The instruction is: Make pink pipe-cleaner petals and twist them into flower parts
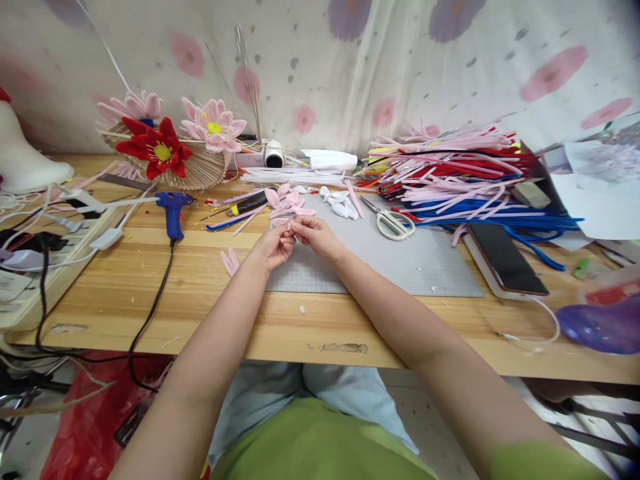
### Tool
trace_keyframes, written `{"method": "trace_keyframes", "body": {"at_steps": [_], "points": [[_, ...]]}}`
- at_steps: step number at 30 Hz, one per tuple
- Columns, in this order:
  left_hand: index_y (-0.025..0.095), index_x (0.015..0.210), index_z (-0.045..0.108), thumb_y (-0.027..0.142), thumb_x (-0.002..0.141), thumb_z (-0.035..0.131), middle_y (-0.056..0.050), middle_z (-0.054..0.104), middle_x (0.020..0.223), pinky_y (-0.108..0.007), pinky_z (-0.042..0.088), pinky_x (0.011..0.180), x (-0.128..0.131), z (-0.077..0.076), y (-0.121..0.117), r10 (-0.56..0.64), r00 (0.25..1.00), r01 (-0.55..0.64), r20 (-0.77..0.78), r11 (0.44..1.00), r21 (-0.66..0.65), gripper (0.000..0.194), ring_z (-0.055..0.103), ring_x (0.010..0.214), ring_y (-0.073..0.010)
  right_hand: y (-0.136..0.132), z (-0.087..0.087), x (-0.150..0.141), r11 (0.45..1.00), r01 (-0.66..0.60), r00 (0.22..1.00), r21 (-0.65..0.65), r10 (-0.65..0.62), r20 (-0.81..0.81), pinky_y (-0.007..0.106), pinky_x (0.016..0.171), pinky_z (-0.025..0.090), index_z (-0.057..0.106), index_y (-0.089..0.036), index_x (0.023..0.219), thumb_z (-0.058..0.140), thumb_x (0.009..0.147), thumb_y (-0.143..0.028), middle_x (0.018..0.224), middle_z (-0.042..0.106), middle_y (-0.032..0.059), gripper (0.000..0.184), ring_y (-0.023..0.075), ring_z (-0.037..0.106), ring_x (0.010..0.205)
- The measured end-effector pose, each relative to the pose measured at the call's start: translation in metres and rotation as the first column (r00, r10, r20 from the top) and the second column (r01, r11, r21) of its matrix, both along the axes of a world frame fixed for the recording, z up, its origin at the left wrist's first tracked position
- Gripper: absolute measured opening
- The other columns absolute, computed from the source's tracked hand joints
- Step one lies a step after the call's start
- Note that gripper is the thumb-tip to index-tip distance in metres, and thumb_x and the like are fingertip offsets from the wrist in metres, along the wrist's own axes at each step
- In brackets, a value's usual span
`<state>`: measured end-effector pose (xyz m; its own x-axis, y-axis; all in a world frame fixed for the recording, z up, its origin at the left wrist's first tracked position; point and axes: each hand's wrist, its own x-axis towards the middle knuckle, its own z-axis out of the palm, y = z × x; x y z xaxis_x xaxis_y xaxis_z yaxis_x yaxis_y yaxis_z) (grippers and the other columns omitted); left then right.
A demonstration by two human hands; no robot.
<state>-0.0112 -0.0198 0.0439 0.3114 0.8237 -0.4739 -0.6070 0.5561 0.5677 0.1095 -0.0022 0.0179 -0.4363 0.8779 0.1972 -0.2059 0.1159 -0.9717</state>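
Head view: left hand [274, 250] and right hand [316, 237] are meeting at the grey mat's [420, 267] left end, fingertips pinching a small pink piece [289, 227], mostly hidden, just before the pink petals [287, 199]; keeping pressure light should be sparing its shape.

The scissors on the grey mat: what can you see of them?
The scissors have white, plastic-looking handle loops and slim, metallic-looking blades. They lie unheld on the grey mat, to the right of the person's right hand. The blades point away and leftward and seem nearly closed, though that is hard to tell. Red strips lie close by the loops; contact is unclear.
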Motion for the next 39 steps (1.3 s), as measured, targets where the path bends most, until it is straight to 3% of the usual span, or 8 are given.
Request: {"method": "trace_keyframes", "body": {"at_steps": [4, 8, 12, 18, 22, 26, 33, 39], "points": [[0.013, 0.059, 0.042, 0.021, 0.090, 0.040, 0.008, 0.032, 0.041, -0.005, 0.030, 0.030, 0.001, 0.002, -0.001, -0.019, 0.999, 0.019, 0.028, 1.000, -0.012, 0.033, 0.033, 0.029, 0.0017, 0.000, 0.002, -0.001, 1.000, 0.017, 1.000, -0.008, -0.017, -0.003, 0.020, 0.046, 0.025, 0.051, -0.016, 0.066, 0.062, 0.067, -0.053, 0.054, 0.042, -0.0052, 0.038, 0.0050, 0.032, 0.049], [0.012, 0.058, 0.042, 0.022, 0.091, 0.039, 0.008, 0.034, 0.041, -0.005, 0.028, 0.031, 0.002, 0.001, 0.002, 0.055, 0.998, -0.054, -0.007, 0.997, 0.051, 0.035, 0.031, 0.029, 0.0026, 0.007, 0.000, 0.002, 0.997, -0.074, 0.995, -0.014, 0.074, 0.060, 0.019, 0.046, 0.031, 0.051, -0.016, 0.069, 0.057, 0.071, -0.057, 0.056, 0.045, -0.0045, 0.041, 0.0054, 0.038, 0.049], [0.012, 0.060, 0.045, 0.021, 0.087, 0.048, 0.008, 0.036, 0.041, -0.007, 0.028, 0.032, 0.003, -0.004, 0.004, 0.147, 0.970, -0.130, -0.194, 0.987, 0.098, 0.028, 0.032, 0.029, 0.0018, 0.010, -0.006, 0.008, 0.995, -0.093, 0.980, -0.044, 0.099, 0.174, 0.020, 0.044, 0.034, 0.049, -0.016, 0.068, 0.043, 0.078, -0.061, 0.056, 0.047, -0.0032, 0.046, 0.0060, 0.040, 0.046], [0.014, 0.056, 0.045, 0.025, 0.078, 0.061, 0.007, 0.038, 0.039, -0.012, 0.031, 0.032, 0.008, -0.011, 0.000, 0.207, 0.897, -0.126, -0.390, 0.966, 0.225, 0.029, 0.034, 0.030, -0.0013, 0.005, -0.004, 0.010, 0.998, -0.052, 0.980, 0.026, 0.046, 0.196, 0.019, 0.043, 0.026, 0.045, -0.017, 0.064, 0.056, 0.075, -0.053, 0.050, 0.041, -0.0065, 0.039, 0.0043, 0.032, 0.044], [0.013, 0.067, 0.054, 0.028, 0.073, 0.066, 0.003, 0.053, 0.050, -0.014, 0.038, 0.037, 0.007, -0.012, 0.000, 0.245, 0.895, -0.155, -0.372, 0.954, 0.256, 0.020, 0.045, 0.037, -0.0039, 0.006, -0.001, 0.013, 0.997, -0.061, 0.988, -0.037, 0.066, 0.141, 0.019, 0.043, 0.027, 0.045, -0.017, 0.065, 0.057, 0.073, -0.054, 0.050, 0.041, -0.0064, 0.039, 0.0052, 0.034, 0.044], [0.012, 0.072, 0.057, 0.018, 0.069, 0.066, 0.001, 0.060, 0.060, -0.016, 0.045, 0.045, 0.004, -0.014, 0.001, 0.379, 0.835, -0.256, -0.399, 0.909, 0.328, 0.012, 0.054, 0.048, -0.0062, 0.009, -0.003, 0.018, 0.991, -0.101, 0.967, -0.088, 0.119, 0.224, 0.020, 0.043, 0.032, 0.049, -0.017, 0.068, 0.051, 0.074, -0.058, 0.053, 0.045, -0.0042, 0.041, 0.0067, 0.040, 0.046], [0.011, 0.070, 0.057, 0.012, 0.058, 0.071, -0.001, 0.062, 0.065, -0.021, 0.049, 0.053, 0.009, -0.021, -0.002, 0.453, 0.802, -0.288, -0.388, 0.864, 0.413, 0.018, 0.059, 0.059, -0.0099, 0.012, -0.010, 0.015, 0.992, 0.039, 0.933, 0.119, -0.079, 0.350, 0.020, 0.048, 0.027, 0.046, -0.017, 0.065, 0.054, 0.075, -0.044, 0.052, 0.044, -0.0056, 0.030, 0.0063, 0.035, 0.048], [0.009, 0.067, 0.061, 0.003, 0.057, 0.069, 0.000, 0.062, 0.062, -0.014, 0.042, 0.047, 0.009, -0.023, 0.000, 0.431, 0.807, -0.293, -0.404, 0.886, 0.361, 0.015, 0.055, 0.053, -0.0057, 0.014, -0.012, 0.014, 0.976, 0.135, 0.891, 0.173, -0.196, 0.410, 0.021, 0.051, 0.025, 0.049, -0.016, 0.065, 0.052, 0.075, -0.036, 0.050, 0.042, -0.0058, 0.023, 0.0077, 0.035, 0.051]]}}
